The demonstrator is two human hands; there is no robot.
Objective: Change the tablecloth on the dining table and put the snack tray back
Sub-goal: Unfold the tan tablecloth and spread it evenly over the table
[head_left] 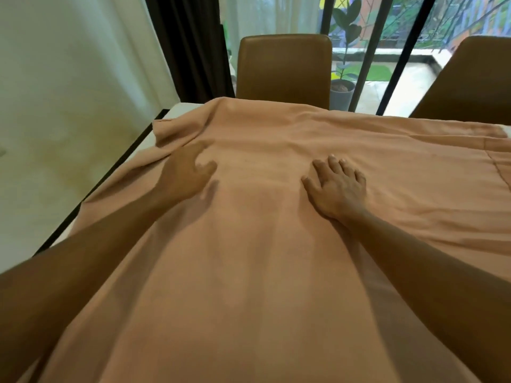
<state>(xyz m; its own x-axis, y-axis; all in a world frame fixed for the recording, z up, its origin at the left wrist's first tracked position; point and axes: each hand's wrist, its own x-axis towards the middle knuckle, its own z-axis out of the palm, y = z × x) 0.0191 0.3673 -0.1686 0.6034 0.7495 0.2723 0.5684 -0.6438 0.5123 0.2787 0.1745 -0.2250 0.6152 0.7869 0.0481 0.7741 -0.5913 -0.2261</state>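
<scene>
Your right hand [338, 187] lies flat on the peach tablecloth [249, 272], palm down, with the fingers spread. Your left hand [186, 174] also rests on the cloth with the fingers straight, but it is blurred, so I cannot tell how wide they are spread.

The cloth already covers most of the dining table [188, 107]. Beyond and to the outer side of your left hand it is bunched in a thick fold [177, 131], and a bare white strip of the table shows there. Long soft wrinkles run outward from your right hand toward the hem [497, 172].

I judge that the step in hand is smoothing. Press lightly and slide both palms apart, from the middle outward, so the wrinkles travel to the edges. Then open the fold past your left hand and pull it over the bare corner. Do not push toward the brown chair [284, 67], because the cloth may slide off on that side.

The snack tray is not in view.
</scene>
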